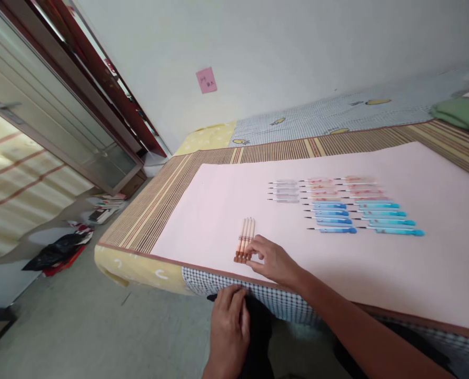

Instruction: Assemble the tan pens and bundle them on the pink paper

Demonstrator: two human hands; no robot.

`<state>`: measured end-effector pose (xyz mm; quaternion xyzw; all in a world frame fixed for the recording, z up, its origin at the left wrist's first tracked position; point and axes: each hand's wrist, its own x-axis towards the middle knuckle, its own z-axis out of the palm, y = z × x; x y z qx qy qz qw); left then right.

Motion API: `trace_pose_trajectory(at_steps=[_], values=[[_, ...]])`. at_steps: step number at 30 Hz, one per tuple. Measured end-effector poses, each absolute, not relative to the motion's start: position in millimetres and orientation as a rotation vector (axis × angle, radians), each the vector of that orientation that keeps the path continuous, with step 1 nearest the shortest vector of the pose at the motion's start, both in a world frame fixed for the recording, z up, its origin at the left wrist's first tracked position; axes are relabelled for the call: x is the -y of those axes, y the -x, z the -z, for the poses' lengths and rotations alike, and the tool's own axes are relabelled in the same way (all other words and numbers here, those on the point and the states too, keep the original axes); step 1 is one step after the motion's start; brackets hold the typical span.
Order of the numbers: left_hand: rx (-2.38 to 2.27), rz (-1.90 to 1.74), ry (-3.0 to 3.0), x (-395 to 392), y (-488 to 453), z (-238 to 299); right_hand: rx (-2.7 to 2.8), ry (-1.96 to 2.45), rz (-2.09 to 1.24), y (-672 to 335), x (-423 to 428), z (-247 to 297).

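On the pale pink sheet [210, 210], several slim cream-and-brown pens [245, 239] lie side by side, pale tips facing away from me and brown ends toward me. My right hand [276, 260] reaches in from the right, its thumb and fingertips closed in a pinch at the brown end of the rightmost pen. My left hand [229, 321] rests on my dark-clothed knee below the bed edge. Its fingers are curled together, with nothing visible in them.
Right of my hand lie rows of pens: grey-white pens [285, 190], pink pens [323, 188], blue pens [332, 221] and turquoise pens [392, 222]. A striped mat [147, 221] lies under the sheet. Green cloth [461, 113] sits far right; a pink note [206, 80] is on the wall.
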<state>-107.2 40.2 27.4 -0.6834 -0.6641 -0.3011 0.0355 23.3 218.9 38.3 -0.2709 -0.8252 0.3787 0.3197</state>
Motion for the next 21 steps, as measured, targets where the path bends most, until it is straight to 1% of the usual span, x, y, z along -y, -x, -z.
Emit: trace_pose_trajectory(at_steps=[7, 21], values=[[2.053, 0.946, 2.078, -46, 108, -28, 2.337, 0.681, -0.735, -16, -211, -31], [2.120, 0.984, 2.077, -47, 111, -28, 2.307, 0.720, -0.706, -16, -206, -26]])
